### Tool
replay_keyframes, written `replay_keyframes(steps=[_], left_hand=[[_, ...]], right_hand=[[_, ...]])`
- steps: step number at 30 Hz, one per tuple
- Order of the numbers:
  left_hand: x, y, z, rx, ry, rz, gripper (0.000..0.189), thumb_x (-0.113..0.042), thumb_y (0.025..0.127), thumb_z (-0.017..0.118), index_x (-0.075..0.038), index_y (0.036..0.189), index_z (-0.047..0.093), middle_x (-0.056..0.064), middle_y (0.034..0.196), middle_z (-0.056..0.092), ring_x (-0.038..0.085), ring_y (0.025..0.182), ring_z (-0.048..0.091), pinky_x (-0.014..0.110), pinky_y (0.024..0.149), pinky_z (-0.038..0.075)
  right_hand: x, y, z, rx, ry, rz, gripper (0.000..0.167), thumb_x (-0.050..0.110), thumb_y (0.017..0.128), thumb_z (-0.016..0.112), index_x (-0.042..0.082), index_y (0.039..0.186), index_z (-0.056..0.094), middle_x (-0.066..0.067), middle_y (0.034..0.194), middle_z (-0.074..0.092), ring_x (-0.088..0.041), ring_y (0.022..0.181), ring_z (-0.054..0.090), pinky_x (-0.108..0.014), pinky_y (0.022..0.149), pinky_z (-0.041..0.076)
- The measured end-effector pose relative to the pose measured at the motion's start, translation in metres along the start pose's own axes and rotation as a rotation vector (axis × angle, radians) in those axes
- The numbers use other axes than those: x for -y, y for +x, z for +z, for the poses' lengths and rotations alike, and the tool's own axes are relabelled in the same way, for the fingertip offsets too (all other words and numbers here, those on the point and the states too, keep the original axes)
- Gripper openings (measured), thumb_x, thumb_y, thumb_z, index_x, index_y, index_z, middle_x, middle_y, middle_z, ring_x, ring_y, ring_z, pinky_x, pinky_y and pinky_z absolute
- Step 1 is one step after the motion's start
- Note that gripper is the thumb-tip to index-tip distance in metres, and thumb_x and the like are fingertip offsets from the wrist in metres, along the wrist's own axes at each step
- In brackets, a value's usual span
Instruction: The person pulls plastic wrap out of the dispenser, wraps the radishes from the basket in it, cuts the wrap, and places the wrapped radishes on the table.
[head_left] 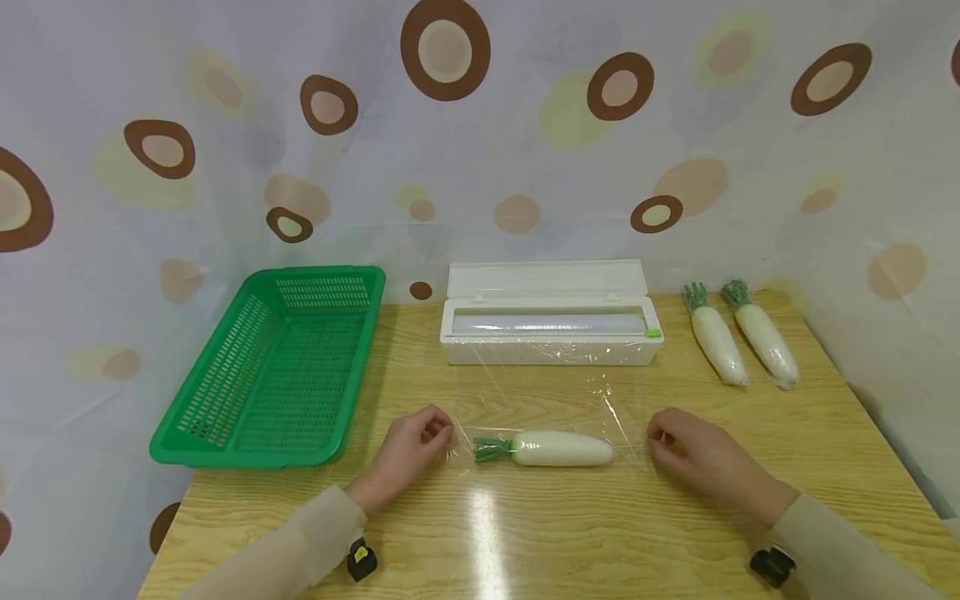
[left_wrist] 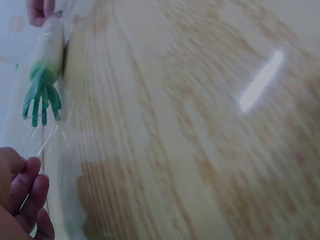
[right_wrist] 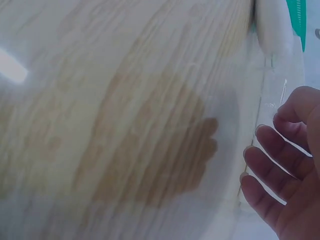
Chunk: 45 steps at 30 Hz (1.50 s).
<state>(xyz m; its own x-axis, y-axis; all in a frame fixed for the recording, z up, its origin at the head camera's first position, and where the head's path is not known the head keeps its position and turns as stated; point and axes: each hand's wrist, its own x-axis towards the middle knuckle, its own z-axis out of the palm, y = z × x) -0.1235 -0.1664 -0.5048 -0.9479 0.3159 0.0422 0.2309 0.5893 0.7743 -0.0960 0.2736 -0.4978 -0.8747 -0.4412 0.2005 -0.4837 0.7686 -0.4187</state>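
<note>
A white daikon radish [head_left: 562, 448] with green leaf stubs [head_left: 492, 450] lies sideways on the table between the hands. Clear plastic wrap [head_left: 547, 400] stretches from the white dispenser box [head_left: 551, 352] toward me and overlaps the radish. My left hand [head_left: 411, 442] pinches the wrap's near left corner between thumb and forefinger, beside the leaf stubs. At the opposite corner, past the radish's tip, my right hand [head_left: 693, 454] pinches the film; its other fingers [right_wrist: 272, 162] are spread loosely in the right wrist view.
The dispenser's lid [head_left: 547, 280] stands raised, showing the film roll [head_left: 551, 323] inside. A green plastic basket [head_left: 300, 383] sits at the left. Two wrapped daikon radishes [head_left: 717, 343] lie at the back right. A patterned curtain [head_left: 480, 167] hangs behind the wooden table [head_left: 600, 542].
</note>
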Motion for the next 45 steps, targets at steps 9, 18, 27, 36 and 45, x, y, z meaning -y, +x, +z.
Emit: replay_keyframes(steps=[9,18,27,36,45], left_hand=[[0.008,-0.003,0.003,0.021,0.219,0.096,0.007,-0.011,0.098,0.072,-0.016,0.094,0.072,-0.008,0.086,0.071,0.010,0.081,0.062,0.031,0.076,0.053],[0.010,-0.003,-0.004,0.089,0.053,0.078,0.004,-0.009,0.100,0.070,-0.010,0.099,0.074,-0.003,0.094,0.075,0.013,0.088,0.067,0.030,0.082,0.057],[-0.006,-0.004,-0.010,-0.094,-0.088,0.010,0.007,-0.011,0.099,0.073,-0.009,0.105,0.074,-0.004,0.096,0.070,0.012,0.089,0.062,0.027,0.078,0.053],[-0.048,0.001,0.029,-0.101,0.378,0.611,0.017,-0.014,0.090,0.083,-0.013,0.106,0.077,0.000,0.103,0.072,0.018,0.096,0.065,0.036,0.082,0.051],[-0.064,0.010,0.065,0.034,0.557,0.556,0.034,-0.028,0.096,0.077,-0.015,0.127,0.071,-0.001,0.120,0.070,0.017,0.109,0.062,0.035,0.094,0.049]], right_hand=[[-0.003,0.000,0.007,0.055,0.011,0.019,0.021,0.008,0.093,0.075,0.025,0.091,0.063,0.017,0.089,0.052,0.001,0.079,0.046,-0.026,0.067,0.048],[-0.006,0.000,0.003,0.063,-0.017,0.036,0.008,0.011,0.099,0.070,0.019,0.099,0.070,0.015,0.094,0.064,-0.002,0.084,0.059,-0.034,0.073,0.055],[0.006,0.003,-0.004,-0.084,-0.033,-0.018,0.017,0.003,0.093,0.073,0.011,0.108,0.072,0.004,0.101,0.070,-0.012,0.089,0.066,-0.037,0.075,0.058],[0.035,0.023,0.013,-0.196,-0.099,-0.409,0.038,0.037,0.111,0.051,0.008,0.107,0.075,0.001,0.100,0.069,-0.019,0.091,0.066,-0.041,0.078,0.057],[0.060,0.027,0.032,-0.078,-0.157,-0.323,0.037,0.019,0.086,0.084,0.007,0.120,0.073,-0.001,0.109,0.066,-0.019,0.099,0.062,-0.042,0.087,0.054]])
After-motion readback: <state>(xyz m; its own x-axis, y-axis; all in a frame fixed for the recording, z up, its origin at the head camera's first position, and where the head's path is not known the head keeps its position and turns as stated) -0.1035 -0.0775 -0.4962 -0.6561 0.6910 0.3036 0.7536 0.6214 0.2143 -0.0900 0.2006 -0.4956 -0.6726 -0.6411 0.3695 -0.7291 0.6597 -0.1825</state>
